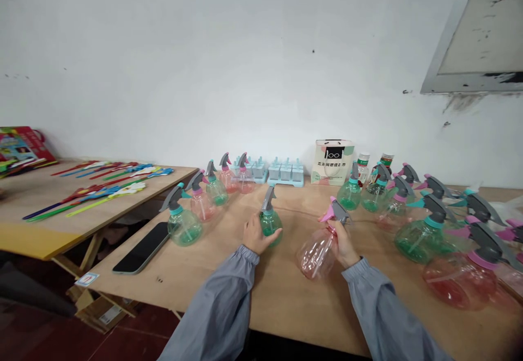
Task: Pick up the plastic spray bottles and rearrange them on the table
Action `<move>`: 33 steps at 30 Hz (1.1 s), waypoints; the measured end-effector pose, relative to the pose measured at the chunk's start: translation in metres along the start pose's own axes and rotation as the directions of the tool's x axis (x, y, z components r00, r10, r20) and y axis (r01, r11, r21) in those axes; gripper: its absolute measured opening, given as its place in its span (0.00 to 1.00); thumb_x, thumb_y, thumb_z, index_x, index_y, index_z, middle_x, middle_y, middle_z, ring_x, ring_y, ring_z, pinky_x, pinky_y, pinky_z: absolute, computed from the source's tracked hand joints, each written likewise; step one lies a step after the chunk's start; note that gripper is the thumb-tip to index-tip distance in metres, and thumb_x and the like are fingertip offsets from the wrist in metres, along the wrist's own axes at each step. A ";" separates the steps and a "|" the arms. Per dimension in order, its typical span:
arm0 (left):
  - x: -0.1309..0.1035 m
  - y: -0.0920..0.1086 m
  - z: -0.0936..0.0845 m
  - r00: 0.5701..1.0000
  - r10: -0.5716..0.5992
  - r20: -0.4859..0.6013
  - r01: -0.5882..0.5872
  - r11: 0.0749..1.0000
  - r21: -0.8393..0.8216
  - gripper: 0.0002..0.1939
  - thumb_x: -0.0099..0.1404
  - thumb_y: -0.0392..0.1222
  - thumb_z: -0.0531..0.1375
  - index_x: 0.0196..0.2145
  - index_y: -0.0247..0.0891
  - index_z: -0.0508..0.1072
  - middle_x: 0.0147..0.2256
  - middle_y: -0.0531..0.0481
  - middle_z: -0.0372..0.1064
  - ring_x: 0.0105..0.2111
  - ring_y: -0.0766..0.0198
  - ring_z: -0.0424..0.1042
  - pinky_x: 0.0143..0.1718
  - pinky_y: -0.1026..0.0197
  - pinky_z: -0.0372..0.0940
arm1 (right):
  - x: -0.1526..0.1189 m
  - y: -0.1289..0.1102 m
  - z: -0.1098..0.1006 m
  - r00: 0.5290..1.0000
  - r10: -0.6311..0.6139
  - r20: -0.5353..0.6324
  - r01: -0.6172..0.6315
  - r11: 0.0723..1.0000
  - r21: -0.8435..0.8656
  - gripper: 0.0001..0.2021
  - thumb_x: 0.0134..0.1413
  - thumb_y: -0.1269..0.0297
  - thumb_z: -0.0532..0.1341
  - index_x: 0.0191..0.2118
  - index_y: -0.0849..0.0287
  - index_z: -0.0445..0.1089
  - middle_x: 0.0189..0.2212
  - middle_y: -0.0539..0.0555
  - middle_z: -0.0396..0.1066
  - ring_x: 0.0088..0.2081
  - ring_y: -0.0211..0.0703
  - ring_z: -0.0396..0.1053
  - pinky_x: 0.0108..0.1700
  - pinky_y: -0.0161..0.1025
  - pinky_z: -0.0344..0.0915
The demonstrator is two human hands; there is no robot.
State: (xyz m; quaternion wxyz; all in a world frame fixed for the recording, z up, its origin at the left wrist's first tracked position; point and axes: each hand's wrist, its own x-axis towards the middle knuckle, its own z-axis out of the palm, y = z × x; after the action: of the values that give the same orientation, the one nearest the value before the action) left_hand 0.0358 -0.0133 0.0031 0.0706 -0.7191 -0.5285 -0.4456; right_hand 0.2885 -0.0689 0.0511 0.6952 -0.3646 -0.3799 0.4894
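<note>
In the head view my left hand (257, 234) is wrapped round a green spray bottle (273, 220) with a grey trigger head, which stands on the wooden table (278, 301). My right hand (344, 245) grips a clear pink spray bottle (312, 255) by its neck, just under the pink and grey trigger head. This bottle leans to the right; whether its base touches the table I cannot tell. Left of my hands stands a small group of pink and green spray bottles, the nearest a green bottle (184, 227). Several more, among them a pink bottle (457, 282), crowd the right side.
A black phone (143, 248) lies at the table's left edge. Light-blue ice-pop moulds (286, 173), a paper bag (332, 162) and two labelled bottles stand along the wall. Across a gap, another table (24, 208) holds colourful hand-shaped sticks (93, 191).
</note>
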 end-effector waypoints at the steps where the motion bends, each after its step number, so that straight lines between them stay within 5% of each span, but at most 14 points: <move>1: 0.000 0.000 0.000 1.000 0.002 -0.005 -0.002 1.000 -0.007 0.39 0.53 0.59 0.66 0.55 0.36 0.60 0.47 0.37 0.71 0.48 0.44 0.74 0.45 0.47 0.69 | 0.001 -0.003 -0.002 0.999 -0.028 -0.033 0.027 1.000 -0.009 0.08 0.39 0.57 0.69 0.28 0.52 0.73 0.27 0.47 0.75 0.32 0.43 0.72 0.34 0.38 0.69; 6: 0.001 0.002 0.001 1.000 -0.004 -0.031 0.004 1.000 -0.014 0.39 0.52 0.59 0.66 0.55 0.36 0.60 0.47 0.37 0.71 0.48 0.44 0.74 0.45 0.46 0.69 | 0.014 -0.029 -0.018 0.959 -0.257 -0.124 0.205 0.923 -0.325 0.12 0.36 0.55 0.71 0.28 0.53 0.75 0.29 0.50 0.77 0.39 0.49 0.73 0.43 0.44 0.70; 10: 0.001 0.003 0.001 1.000 -0.003 -0.022 0.002 1.000 -0.015 0.39 0.52 0.58 0.67 0.55 0.35 0.60 0.46 0.37 0.71 0.47 0.44 0.74 0.44 0.46 0.69 | 0.026 -0.045 -0.039 0.879 -0.432 -0.202 0.256 0.785 -0.564 0.15 0.38 0.50 0.70 0.29 0.57 0.76 0.25 0.52 0.75 0.34 0.48 0.73 0.40 0.45 0.69; 17: 0.000 0.001 0.002 1.000 -0.006 -0.013 0.006 0.999 -0.036 0.39 0.53 0.58 0.66 0.56 0.36 0.59 0.46 0.39 0.70 0.46 0.45 0.74 0.45 0.46 0.69 | 0.047 -0.056 -0.073 0.833 -0.512 -0.207 0.295 0.729 -0.617 0.14 0.41 0.52 0.69 0.30 0.58 0.75 0.23 0.49 0.71 0.28 0.42 0.67 0.34 0.41 0.66; 23: 0.002 0.000 0.001 1.000 0.013 -0.024 -0.015 0.996 -0.083 0.39 0.53 0.56 0.66 0.55 0.36 0.59 0.46 0.37 0.69 0.47 0.44 0.73 0.46 0.44 0.69 | 0.057 -0.053 -0.091 0.824 -0.522 -0.219 0.300 0.731 -0.613 0.22 0.43 0.48 0.67 0.39 0.60 0.74 0.33 0.55 0.75 0.35 0.46 0.70 0.39 0.45 0.67; 25: 0.002 0.000 0.001 1.000 0.015 -0.026 -0.018 0.995 -0.102 0.39 0.53 0.56 0.67 0.56 0.36 0.59 0.46 0.38 0.69 0.47 0.45 0.73 0.47 0.45 0.69 | 0.052 -0.047 -0.098 0.766 -0.609 -0.207 0.310 0.631 -0.711 0.26 0.46 0.45 0.65 0.46 0.59 0.72 0.38 0.57 0.74 0.39 0.50 0.70 0.44 0.49 0.66; 29: 0.002 0.000 0.001 1.000 0.014 -0.017 -0.016 0.993 -0.117 0.39 0.53 0.56 0.67 0.56 0.36 0.59 0.45 0.39 0.69 0.47 0.45 0.73 0.47 0.44 0.69 | 0.034 -0.033 -0.114 0.651 -0.758 -0.043 0.229 0.250 -0.941 0.41 0.43 0.39 0.65 0.57 0.64 0.62 0.48 0.67 0.68 0.50 0.61 0.65 0.53 0.58 0.60; 33: 0.002 0.000 0.002 1.000 0.014 -0.023 -0.017 0.993 -0.117 0.38 0.53 0.56 0.67 0.55 0.36 0.60 0.45 0.39 0.69 0.47 0.45 0.73 0.46 0.44 0.70 | 0.018 -0.018 -0.121 0.673 -0.740 -0.001 0.066 0.061 -0.996 0.45 0.44 0.35 0.62 0.58 0.68 0.59 0.49 0.73 0.63 0.52 0.70 0.61 0.52 0.62 0.59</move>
State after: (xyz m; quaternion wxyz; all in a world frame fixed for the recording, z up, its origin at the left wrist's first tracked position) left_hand 0.0372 -0.0109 0.0033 0.0374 -0.7212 -0.4950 -0.4831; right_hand 0.4070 -0.0722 0.0168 0.4939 -0.6955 -0.4774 -0.2109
